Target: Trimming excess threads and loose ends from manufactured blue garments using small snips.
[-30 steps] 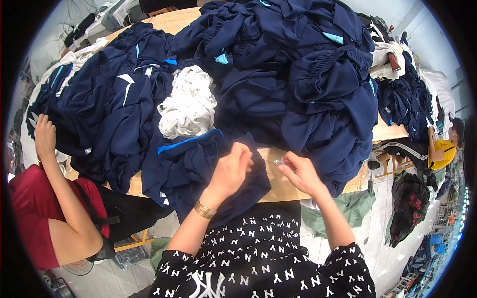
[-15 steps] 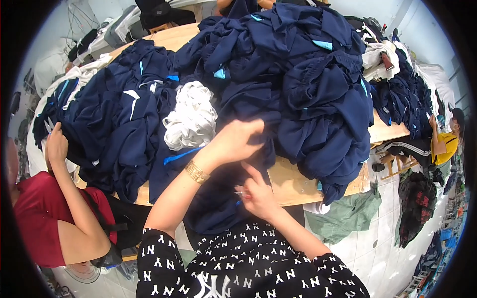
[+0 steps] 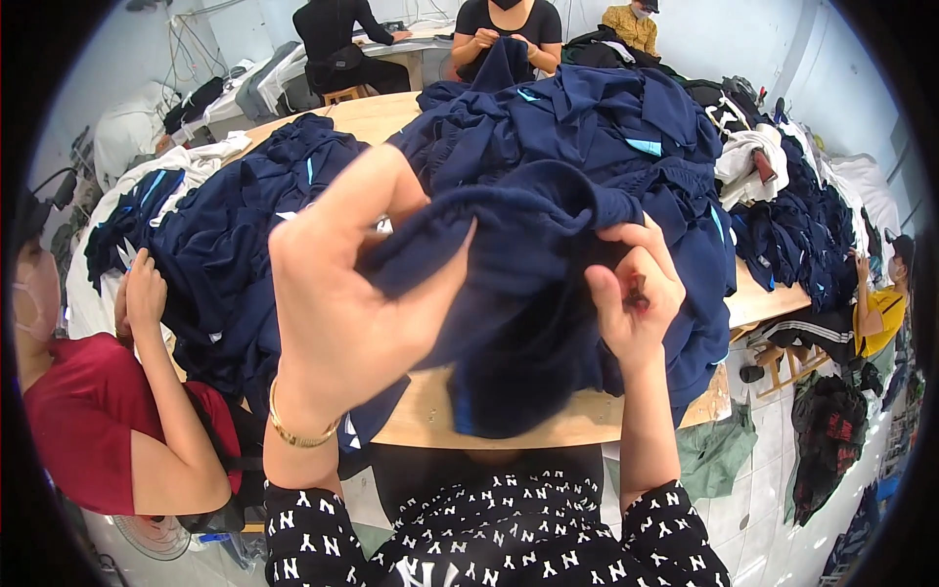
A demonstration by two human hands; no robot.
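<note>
Left of centre, the raised left hand (image 3: pixel 333 289) is clamped, thumb opposite fingers, on a navy garment (image 3: pixel 514 284) held up mid-frame; right of centre, the garment's gathered edge is pinched by the right hand (image 3: pixel 636 323), its fingers curled

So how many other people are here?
5: one in red, left; one in black, top left; another in black, top middle; one in mustard, top right; one in yellow, far right. Others may be hidden.
</note>
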